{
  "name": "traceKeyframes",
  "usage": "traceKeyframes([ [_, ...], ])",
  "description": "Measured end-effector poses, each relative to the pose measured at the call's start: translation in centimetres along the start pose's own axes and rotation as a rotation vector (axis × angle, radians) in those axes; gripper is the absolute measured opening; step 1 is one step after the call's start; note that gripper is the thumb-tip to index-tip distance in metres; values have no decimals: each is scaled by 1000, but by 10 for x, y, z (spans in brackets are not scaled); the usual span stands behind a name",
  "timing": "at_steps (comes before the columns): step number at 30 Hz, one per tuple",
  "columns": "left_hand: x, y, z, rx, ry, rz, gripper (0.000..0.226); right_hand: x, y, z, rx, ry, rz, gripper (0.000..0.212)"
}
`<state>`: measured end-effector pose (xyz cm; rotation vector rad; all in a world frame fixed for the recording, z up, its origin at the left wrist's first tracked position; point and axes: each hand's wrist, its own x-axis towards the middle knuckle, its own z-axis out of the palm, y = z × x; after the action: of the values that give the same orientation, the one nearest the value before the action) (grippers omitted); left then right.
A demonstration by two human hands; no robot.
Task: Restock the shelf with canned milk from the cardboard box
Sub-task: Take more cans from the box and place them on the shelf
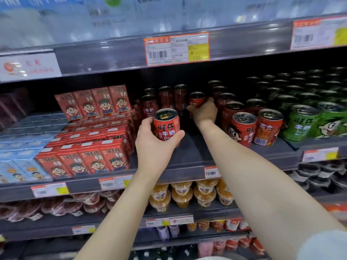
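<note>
My left hand (155,147) grips a red milk can (166,124) upright, just above the front of the dark shelf (187,156). Deeper in the shelf, my right hand (204,112) holds a second red milk can (196,100) between two rows of cans. Several red cans stand in the back row (165,96), and more red cans (244,126) line up to the right of my right arm. The cardboard box is out of view.
Red milk cartons (88,158) are stacked left of the gap, with blue cartons (16,166) further left. Green cans (302,122) fill the right side. The upper shelf edge carries a price tag (176,48). Orange cups (187,194) sit on the shelf below.
</note>
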<state>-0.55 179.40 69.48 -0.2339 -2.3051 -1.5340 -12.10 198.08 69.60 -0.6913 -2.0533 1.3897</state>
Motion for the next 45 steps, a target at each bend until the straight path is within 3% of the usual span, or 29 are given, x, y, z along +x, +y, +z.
traceKeyframes([
  [10, 5, 0, 4, -41, 44, -30, 80, 17, 3, 20, -63, 86, 48, 62],
  [18, 4, -2, 12, -67, 54, -48, 80, 25, 8, 29, 139, 125, 88, 55],
  [25, 8, -3, 14, -105, 73, -81, 76, 33, 9, 39, -31, 142, 64, 49],
  [36, 13, -2, 18, -138, 82, -91, 74, 49, 10, 40, 19, 131, 129, 36],
  [45, 12, -5, 23, -156, 112, -93, 73, 57, 5, 41, -115, 64, 194, 27],
])
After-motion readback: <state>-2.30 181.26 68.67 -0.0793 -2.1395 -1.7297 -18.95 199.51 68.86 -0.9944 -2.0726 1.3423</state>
